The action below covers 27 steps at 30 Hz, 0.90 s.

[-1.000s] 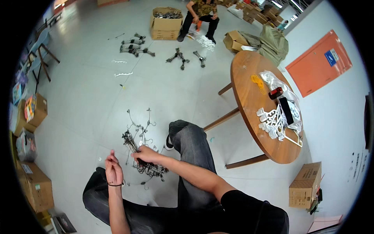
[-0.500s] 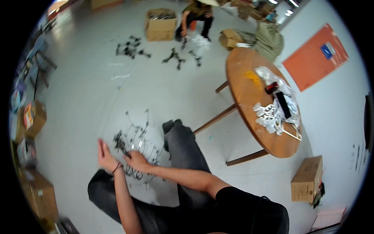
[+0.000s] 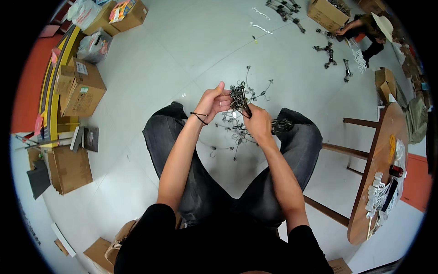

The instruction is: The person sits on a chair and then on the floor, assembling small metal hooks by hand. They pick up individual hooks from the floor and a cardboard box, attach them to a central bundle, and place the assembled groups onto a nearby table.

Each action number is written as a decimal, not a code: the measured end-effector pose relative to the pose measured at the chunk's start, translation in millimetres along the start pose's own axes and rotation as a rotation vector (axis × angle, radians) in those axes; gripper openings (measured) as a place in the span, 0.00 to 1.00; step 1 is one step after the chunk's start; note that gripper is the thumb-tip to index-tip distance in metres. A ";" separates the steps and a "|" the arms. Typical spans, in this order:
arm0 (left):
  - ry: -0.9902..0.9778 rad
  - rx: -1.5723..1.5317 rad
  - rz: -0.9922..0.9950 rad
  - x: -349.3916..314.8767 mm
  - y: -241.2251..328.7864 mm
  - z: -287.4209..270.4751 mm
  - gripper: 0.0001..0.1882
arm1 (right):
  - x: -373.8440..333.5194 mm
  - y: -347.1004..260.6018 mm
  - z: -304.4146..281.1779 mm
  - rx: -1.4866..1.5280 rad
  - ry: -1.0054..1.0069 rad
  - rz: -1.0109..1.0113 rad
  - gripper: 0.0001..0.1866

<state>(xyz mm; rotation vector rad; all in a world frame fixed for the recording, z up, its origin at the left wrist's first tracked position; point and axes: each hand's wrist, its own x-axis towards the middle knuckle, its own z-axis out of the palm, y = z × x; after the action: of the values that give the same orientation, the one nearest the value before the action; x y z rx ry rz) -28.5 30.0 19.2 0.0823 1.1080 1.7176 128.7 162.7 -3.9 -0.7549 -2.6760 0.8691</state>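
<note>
My right hand is closed around a bundle of dark wire hangers, whose clustered hooked ends stick out toward my left hand. My left hand is open, thumb raised and fingertips against or just beside those ends; contact is hard to tell. Under and around my hands, several loose dark wire hangers with curled hooks and small clip-like knobs lie on the floor between my knees. Another dark cluster shows beside my right wrist, over my right knee; what supports it is hidden.
At right stands a wooden table with white hangers and plastic wrap. A co-worker sits far right near an open carton. Dark hanger bundles lie on the floor there. Cardboard boxes line the left.
The view has swung right and downward, bringing both knees and the left-side boxes in. My right hand still grips the bundle; my left hand has come closer to its hooked end.
</note>
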 end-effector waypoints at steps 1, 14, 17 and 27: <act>-0.032 0.027 -0.019 -0.9 -0.7 -6.4 0.30 | -1.8 -1.2 -5.0 -0.039 -0.058 -0.010 0.09; -0.313 1.039 -0.167 -0.9 -18.4 -35.5 0.25 | -38.6 12.3 15.7 -0.191 -0.488 -0.325 0.11; -0.465 1.307 -0.246 -3.8 -7.0 -21.0 0.25 | -40.7 14.3 17.3 -0.190 -0.537 -0.357 0.10; -0.692 1.296 -0.406 12.4 -34.9 -30.5 0.14 | -50.5 16.0 23.7 -0.268 -0.579 -0.445 0.10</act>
<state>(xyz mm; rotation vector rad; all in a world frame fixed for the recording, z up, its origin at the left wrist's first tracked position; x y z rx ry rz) -25.4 21.5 -27.9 1.0758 1.3682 0.3211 169.1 135.2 -35.2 0.0981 -3.3122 0.6923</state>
